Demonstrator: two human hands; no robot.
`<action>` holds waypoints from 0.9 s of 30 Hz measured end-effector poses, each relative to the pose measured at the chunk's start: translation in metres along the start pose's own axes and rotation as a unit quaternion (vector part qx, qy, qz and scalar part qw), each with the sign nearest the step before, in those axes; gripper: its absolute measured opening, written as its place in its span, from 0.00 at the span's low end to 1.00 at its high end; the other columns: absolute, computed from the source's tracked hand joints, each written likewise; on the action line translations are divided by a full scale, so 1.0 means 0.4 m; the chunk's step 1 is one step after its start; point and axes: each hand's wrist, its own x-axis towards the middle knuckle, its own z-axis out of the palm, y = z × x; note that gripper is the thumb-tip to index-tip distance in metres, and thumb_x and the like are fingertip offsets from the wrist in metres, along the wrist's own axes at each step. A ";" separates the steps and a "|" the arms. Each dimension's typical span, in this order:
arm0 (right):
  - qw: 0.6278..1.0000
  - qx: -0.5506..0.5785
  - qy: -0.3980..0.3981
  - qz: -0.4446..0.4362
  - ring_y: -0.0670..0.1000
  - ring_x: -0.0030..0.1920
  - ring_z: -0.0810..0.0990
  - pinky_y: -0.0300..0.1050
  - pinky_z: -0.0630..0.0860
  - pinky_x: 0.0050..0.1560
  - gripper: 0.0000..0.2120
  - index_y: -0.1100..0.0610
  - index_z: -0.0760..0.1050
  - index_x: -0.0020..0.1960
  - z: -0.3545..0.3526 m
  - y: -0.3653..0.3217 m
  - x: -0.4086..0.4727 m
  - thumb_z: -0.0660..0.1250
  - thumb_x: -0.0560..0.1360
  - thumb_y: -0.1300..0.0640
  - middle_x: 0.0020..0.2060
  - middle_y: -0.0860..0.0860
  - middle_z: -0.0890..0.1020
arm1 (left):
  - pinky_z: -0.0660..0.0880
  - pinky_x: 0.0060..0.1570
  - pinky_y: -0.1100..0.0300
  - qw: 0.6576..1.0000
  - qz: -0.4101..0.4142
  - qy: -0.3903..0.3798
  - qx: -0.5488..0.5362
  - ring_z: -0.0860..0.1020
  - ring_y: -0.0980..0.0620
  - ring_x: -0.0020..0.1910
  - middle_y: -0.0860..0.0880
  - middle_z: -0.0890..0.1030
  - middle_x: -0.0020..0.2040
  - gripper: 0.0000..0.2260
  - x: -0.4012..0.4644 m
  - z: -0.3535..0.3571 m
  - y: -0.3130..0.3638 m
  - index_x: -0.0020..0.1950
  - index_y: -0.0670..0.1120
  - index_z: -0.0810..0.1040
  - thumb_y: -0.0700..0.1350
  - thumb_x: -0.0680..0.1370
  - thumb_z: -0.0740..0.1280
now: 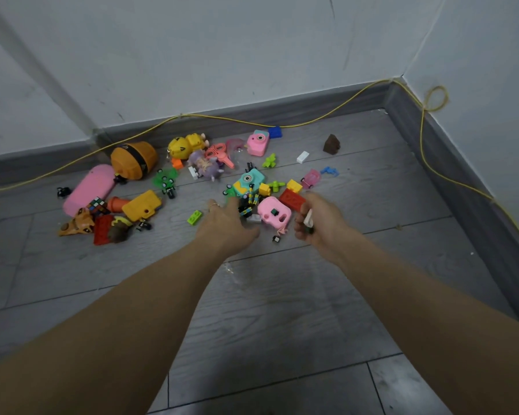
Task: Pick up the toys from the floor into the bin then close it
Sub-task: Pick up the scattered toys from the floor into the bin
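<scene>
Forearms reach from the near edge across grey floor planks toward a scatter of toys. Right hand has its fingers curled round small pieces, one white and one dark green, probably so that several can be carried in one trip. Left hand, fingers spread and relaxed, descends on the black-and-yellow linked toy lying just beside a pink camera; it holds nothing yet.

Middle ground: one teal camera, one red brick, two yellow bricks, one lime brick, one pink car. To the left lie one pink case, one yellow case, one puzzle cube.

Against the skirting: a second pink camera, making three cameras in all, one orange pot, one blue brick, one brown block. A yellow cable runs along the wall. No bin is in view; where it stands cannot be told, so nearly all toys await collection.
</scene>
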 end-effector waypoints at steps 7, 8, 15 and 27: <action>0.842 -0.486 0.054 -0.227 0.58 0.50 0.77 0.50 0.74 0.48 0.24 0.58 0.68 0.58 0.030 0.029 0.073 0.63 0.75 0.38 0.49 0.56 0.78 | 0.74 0.47 0.48 0.991 0.037 0.036 0.120 0.76 0.39 0.56 0.40 0.66 0.64 0.25 0.038 0.023 0.000 0.71 0.49 0.64 0.61 0.80 0.60; 0.814 -0.527 0.039 -0.241 0.59 0.52 0.76 0.51 0.74 0.48 0.27 0.57 0.67 0.61 0.034 0.041 0.079 0.64 0.74 0.37 0.52 0.57 0.77 | 0.75 0.47 0.48 0.992 0.044 0.039 0.109 0.76 0.39 0.55 0.41 0.67 0.63 0.24 0.041 0.025 -0.005 0.69 0.48 0.65 0.61 0.80 0.60; 0.679 -0.663 0.048 -0.312 0.62 0.57 0.75 0.52 0.75 0.48 0.30 0.56 0.64 0.67 0.046 0.091 0.073 0.64 0.75 0.37 0.61 0.60 0.72 | 0.75 0.50 0.48 0.996 0.052 0.058 0.047 0.76 0.41 0.56 0.42 0.72 0.58 0.21 0.044 0.004 -0.071 0.61 0.43 0.71 0.58 0.78 0.63; 0.627 -0.698 0.046 -0.344 0.55 0.54 0.77 0.48 0.77 0.47 0.27 0.59 0.64 0.68 0.052 0.116 0.035 0.60 0.77 0.41 0.58 0.57 0.74 | 0.71 0.39 0.53 0.995 0.059 0.012 0.074 0.78 0.40 0.51 0.39 0.78 0.53 0.16 0.051 0.018 -0.081 0.63 0.44 0.68 0.49 0.79 0.66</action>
